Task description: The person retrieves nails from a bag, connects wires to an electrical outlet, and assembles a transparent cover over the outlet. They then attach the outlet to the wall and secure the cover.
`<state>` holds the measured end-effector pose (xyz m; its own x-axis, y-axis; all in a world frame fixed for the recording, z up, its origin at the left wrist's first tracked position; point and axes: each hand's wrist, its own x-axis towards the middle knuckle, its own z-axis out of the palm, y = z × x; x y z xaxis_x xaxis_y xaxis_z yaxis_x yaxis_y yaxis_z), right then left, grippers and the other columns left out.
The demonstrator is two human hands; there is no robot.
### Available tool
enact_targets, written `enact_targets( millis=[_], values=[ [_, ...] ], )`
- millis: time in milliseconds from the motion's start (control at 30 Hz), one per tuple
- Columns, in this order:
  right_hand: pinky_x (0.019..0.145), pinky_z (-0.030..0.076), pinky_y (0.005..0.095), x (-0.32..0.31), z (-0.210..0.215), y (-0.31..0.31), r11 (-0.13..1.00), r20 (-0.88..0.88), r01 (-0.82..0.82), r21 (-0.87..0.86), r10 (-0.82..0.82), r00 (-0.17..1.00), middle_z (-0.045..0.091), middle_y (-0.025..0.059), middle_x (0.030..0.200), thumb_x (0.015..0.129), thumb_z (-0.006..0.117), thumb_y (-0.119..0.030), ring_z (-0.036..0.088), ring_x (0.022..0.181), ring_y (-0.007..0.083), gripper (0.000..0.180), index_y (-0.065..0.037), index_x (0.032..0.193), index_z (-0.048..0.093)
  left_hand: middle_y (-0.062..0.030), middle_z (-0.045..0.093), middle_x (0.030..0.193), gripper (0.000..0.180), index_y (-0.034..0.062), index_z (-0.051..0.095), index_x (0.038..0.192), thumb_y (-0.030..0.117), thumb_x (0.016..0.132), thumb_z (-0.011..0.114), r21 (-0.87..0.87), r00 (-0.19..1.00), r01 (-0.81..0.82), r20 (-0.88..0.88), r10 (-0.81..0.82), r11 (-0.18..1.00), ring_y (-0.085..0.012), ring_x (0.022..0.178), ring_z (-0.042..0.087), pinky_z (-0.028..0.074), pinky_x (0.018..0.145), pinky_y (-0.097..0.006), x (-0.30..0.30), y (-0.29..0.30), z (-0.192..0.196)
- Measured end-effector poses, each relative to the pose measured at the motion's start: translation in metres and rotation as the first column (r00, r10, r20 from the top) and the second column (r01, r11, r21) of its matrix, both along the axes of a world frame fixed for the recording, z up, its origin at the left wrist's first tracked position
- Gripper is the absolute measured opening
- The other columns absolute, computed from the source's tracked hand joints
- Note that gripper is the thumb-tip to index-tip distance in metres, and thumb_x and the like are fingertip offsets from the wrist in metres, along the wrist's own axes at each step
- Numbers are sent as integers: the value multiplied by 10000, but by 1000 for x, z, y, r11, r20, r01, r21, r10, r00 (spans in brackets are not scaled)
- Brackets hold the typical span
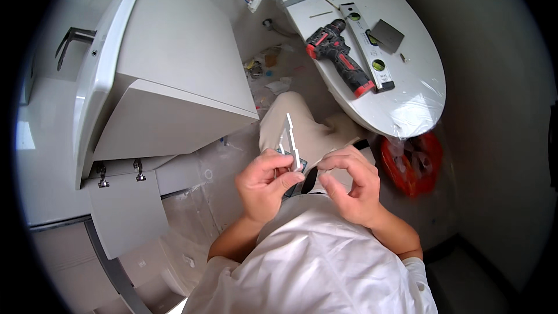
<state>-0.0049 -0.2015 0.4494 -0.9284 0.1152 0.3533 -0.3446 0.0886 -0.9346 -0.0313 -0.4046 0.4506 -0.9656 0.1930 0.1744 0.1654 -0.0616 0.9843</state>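
Observation:
My left hand (266, 185) pinches a thin white plastic frame (291, 139) between thumb and fingers, holding it edge-on above my lap. A small dark greenish part (303, 165) shows at its lower end, partly hidden by my fingers. My right hand (356, 183) is beside it, apart from the frame. Its fingers are curled, with thumb and forefinger close together. Whatever is in that pinch, if anything, is too small to tell.
On the plastic-wrapped toilet lid (407, 90) lie a cordless drill (343, 58), a spirit level (367, 46) and a grey square plate (386, 36). A red plastic bag (414, 166) is below it. Wires with a white connector (254, 2) hang from the wall. An open cabinet door (129, 212) is at left.

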Motion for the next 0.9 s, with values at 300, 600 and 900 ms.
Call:
enact_targets(
  millis=[300,600,900],
  values=[
    [677,478,309,5,8,-1,975,161,-94,-204,128,979,677,45,803,806,754,-30,602,708,162,83,-27,860,690,-103,715,888,396,-12,735,1103,-110,735,841,-346,804,-82,-577,-143,935,-247,731,627,516,627,-347,-7,17,21],
    [691,460,284,8,12,6,965,227,-115,-236,170,959,672,59,807,769,706,23,585,750,144,64,11,815,662,-122,704,894,321,-49,734,1053,-106,749,819,-419,700,-127,-680,-218,899,-251,712,616,504,589,-340,-7,22,20],
    [664,480,283,4,7,8,935,222,-135,-328,215,951,645,49,762,728,679,13,589,701,143,81,-11,776,620,-130,714,884,387,-24,725,1074,-62,709,849,-393,780,13,-571,-256,919,-265,717,616,495,627,-355,-7,24,22]
  ],
)
